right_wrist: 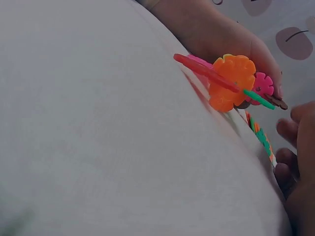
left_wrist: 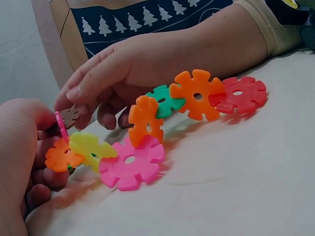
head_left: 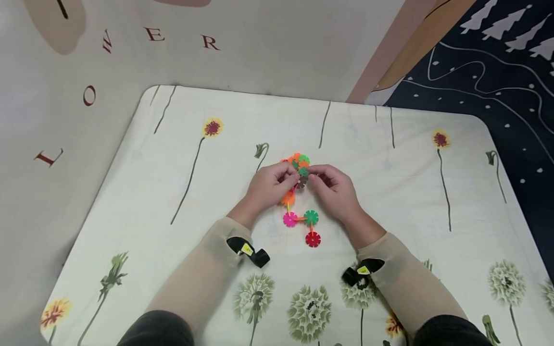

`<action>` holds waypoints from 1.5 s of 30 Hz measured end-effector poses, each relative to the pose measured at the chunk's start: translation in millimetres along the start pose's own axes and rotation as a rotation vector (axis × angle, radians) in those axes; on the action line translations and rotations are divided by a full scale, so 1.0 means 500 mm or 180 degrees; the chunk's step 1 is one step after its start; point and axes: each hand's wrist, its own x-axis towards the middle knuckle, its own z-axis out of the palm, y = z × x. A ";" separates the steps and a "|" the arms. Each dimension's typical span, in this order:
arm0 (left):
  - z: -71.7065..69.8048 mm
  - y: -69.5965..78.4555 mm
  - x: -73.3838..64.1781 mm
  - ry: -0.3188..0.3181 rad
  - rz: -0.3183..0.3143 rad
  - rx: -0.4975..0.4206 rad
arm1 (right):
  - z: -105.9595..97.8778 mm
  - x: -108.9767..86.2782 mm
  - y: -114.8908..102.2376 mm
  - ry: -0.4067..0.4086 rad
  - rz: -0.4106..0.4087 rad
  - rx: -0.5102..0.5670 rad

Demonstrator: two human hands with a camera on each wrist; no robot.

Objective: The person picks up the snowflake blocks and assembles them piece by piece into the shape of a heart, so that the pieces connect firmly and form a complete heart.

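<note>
From the head view, here we are on the white flower-printed tabletop [head_left: 381, 298], and both hands meet near its middle. The left hand [head_left: 269, 186], on the left, pinches one end of a chain of notched, flower-shaped plastic discs [head_left: 290, 219]. Down it comes toward the near side: an orange disc [head_left: 287, 198] by the fingers, a bright pink disc, a green disc [head_left: 311, 217] over to the right, and a red disc [head_left: 313, 239] at the near end. Over on the right, the right hand [head_left: 339, 192] has thumb and forefinger a narrow gap apart, right beside a brown disc [head_left: 301, 183]. Just on the far side of the fingers sits a cluster of orange and green discs [head_left: 304, 158].

To the left wrist view: the left hand's fingers curl at the chain's end, by a small upright pink disc [left_wrist: 61, 127] with the brown disc against it. A yellow disc [left_wrist: 88, 150] links the orange one to the larger pink. The right hand's fingertips hang close above the brown disc; touching or not, I can't tell here.

Now the right wrist view: the right hand's fingers are loosely bent, a slim gap between them and the brown disc. The red disc shows almost edge-on.
</note>
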 end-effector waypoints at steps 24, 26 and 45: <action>-0.001 0.008 -0.002 0.0054 -0.0057 0.0007 | 0.000 0.005 0.002 -0.0271 -0.0298 -0.1245; -0.001 0.009 -0.002 0.0051 -0.0063 0.0006 | -0.001 0.006 0.002 -0.0278 -0.0289 -0.1263; 0.003 0.002 -0.003 0.0054 -0.0071 0.0008 | 0.005 0.002 0.005 -0.0389 -0.0137 -0.1364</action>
